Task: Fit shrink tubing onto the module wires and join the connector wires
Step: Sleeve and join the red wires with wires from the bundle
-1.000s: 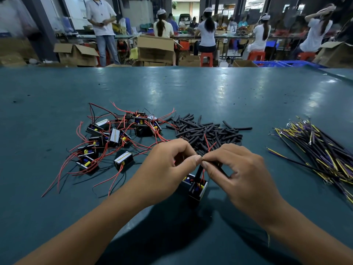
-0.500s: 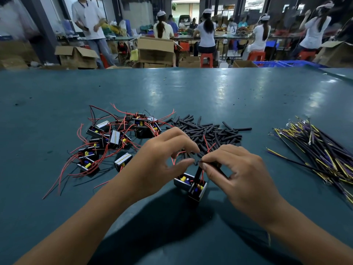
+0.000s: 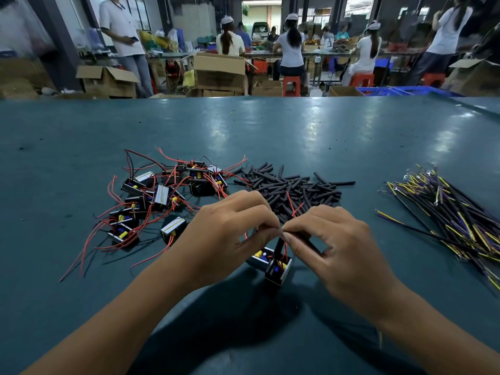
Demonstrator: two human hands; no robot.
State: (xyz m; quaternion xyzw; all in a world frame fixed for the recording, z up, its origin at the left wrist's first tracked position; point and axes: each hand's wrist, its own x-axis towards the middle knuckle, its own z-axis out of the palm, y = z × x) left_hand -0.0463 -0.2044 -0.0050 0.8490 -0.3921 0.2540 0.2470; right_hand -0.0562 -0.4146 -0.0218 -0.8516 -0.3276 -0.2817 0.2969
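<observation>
Head view over a teal worktop point(image 3: 297, 136). Left hand point(image 3: 230, 236) and right hand point(image 3: 335, 244) meeting fingertip to fingertip at centre, just above a pair of small black modules point(image 3: 273, 263) that sit on the worktop. Left fingers curled, thumb and forefinger pinching a thin red module wire point(image 3: 293, 207) whose free ends rise behind the hands. Right fingers likewise curled, thumb and forefinger clamped on a black piece of shrink tubing point(image 3: 308, 243), its tip touching the left pinch; a second black sleeve point(image 3: 278, 246) running down from the pinch into the nearer module. Whether the wire tip sits inside the tubing: cannot tell, hidden by fingertips. Heap of cut shrink tubing point(image 3: 295, 185) just behind the hands. Cluster of further modules with red leads point(image 3: 162, 196) to the left of that heap. Bundle of black, yellow and purple connector wires point(image 3: 449, 212) well apart at right, untouched. Seated workers, cardboard boxes and red stools beyond the far worktop edge.
</observation>
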